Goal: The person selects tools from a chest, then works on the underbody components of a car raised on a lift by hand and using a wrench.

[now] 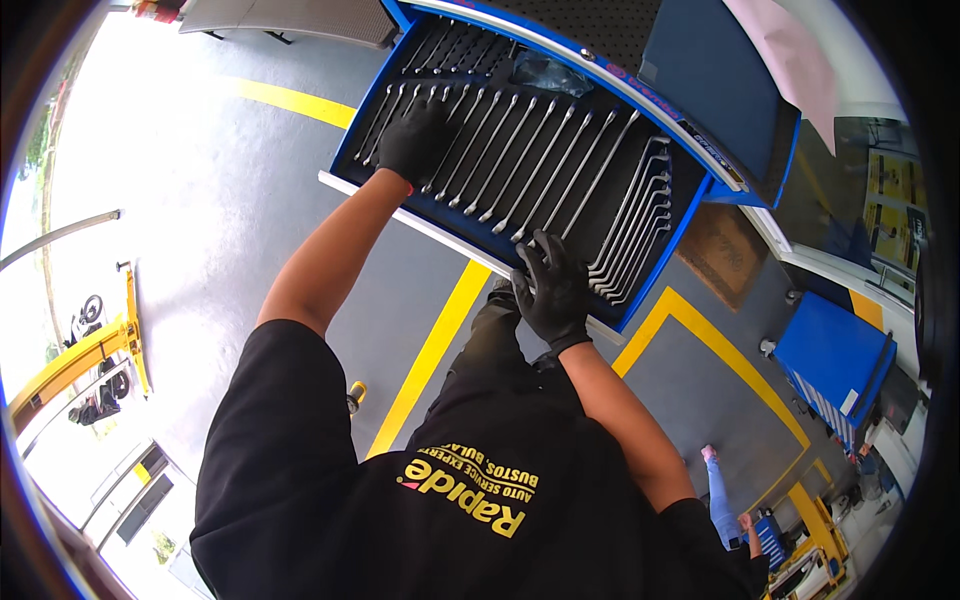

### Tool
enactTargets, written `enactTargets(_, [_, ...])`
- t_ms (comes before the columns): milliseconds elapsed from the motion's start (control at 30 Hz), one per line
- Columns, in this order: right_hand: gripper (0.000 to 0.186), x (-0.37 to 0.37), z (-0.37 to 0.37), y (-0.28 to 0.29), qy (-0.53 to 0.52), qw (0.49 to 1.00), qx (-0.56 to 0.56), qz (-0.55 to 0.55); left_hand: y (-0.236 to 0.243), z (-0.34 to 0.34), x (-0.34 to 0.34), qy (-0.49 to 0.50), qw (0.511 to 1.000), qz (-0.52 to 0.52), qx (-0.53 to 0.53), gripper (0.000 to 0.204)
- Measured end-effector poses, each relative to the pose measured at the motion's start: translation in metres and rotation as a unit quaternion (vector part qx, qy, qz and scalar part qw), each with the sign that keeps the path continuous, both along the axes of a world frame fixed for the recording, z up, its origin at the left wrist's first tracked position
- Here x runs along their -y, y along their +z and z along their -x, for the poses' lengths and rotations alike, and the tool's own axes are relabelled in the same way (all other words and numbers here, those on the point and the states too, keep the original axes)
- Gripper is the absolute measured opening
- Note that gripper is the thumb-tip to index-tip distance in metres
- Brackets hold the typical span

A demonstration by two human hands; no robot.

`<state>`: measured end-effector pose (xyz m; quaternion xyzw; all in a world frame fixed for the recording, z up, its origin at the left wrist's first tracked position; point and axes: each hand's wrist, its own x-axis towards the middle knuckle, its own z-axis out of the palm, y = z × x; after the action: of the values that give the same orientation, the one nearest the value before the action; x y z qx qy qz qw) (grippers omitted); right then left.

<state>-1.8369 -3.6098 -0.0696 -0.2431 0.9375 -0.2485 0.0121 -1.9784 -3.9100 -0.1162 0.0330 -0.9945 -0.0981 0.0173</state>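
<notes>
A big blue drawer [610,185] is pulled out. Silver wrenches [518,160] lie inside in a row. The right hand [552,288], in a black glove, is over the front edge, fingers spread. The left hand [413,143], gloved too, is over the shorter wrenches; I can't tell if it grips one.

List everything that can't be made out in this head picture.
All in the head view:
Left hand: the back of its dark glove hides whether it holds anything.
Plastic packet: glare and folds obscure its contents.
Brown tabletop: cut off by the upper edge.
Drawer's front rim: partly hidden by the right hand.
</notes>
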Motion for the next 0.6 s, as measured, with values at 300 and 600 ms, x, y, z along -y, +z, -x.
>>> enactTargets(300, [0.036,0.001,-0.002,0.002,-0.007,1.0,-0.013,-0.003,0.05,-0.077,0.007,-0.034,0.99,-0.109,0.084,0.038])
enactTargets(600, [0.032,-0.002,-0.001,0.002,-0.018,0.998,-0.035,0.041,-0.013,-0.075,0.034,-0.175,0.983,-0.025,0.051,0.02])
